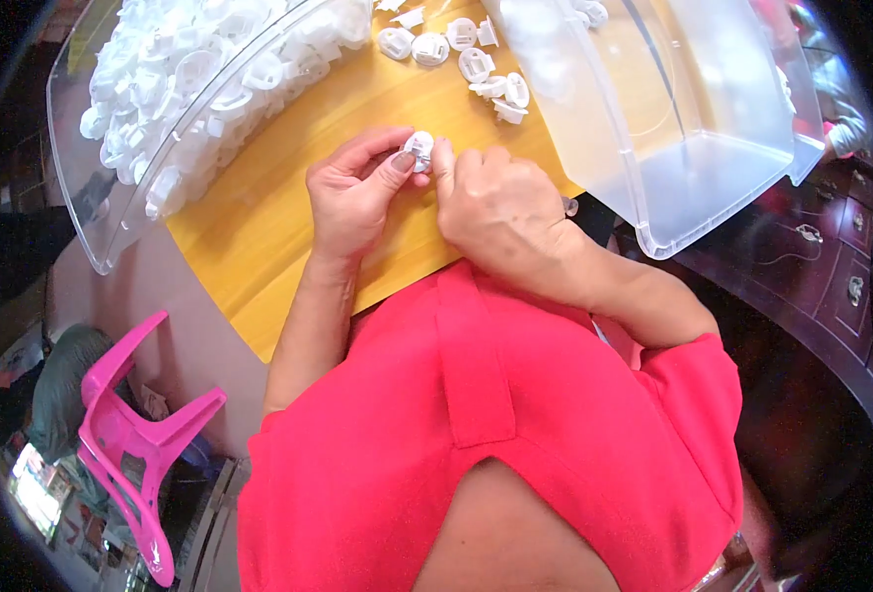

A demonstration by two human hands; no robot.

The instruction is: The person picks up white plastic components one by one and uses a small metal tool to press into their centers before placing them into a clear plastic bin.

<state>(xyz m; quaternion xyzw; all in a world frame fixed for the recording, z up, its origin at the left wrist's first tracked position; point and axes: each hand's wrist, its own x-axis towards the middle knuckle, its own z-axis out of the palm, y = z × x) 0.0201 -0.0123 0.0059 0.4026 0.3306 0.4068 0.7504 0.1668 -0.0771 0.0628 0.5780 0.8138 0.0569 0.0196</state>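
Observation:
My left hand (357, 192) pinches a small round white plastic part (419, 146) between thumb and fingers, just above the yellow tabletop (288, 227). Close against that part, on its right, is my right hand (503, 205). Its fingers are curled in and the thumb points up beside the part; whatever they grip is hidden. Several loose white plastic parts (476, 66) of a similar kind lie farther back on the table. To the left, a clear plastic bin (101, 259) is heaped with many white parts (199, 79).
A second translucent bin (708, 178) stands at the right, with a few white pieces near its far end. Beyond it are a dark drawer cabinet (801, 257) and part of another person (839, 109). A pink plastic stool (140, 434) is on the floor at left.

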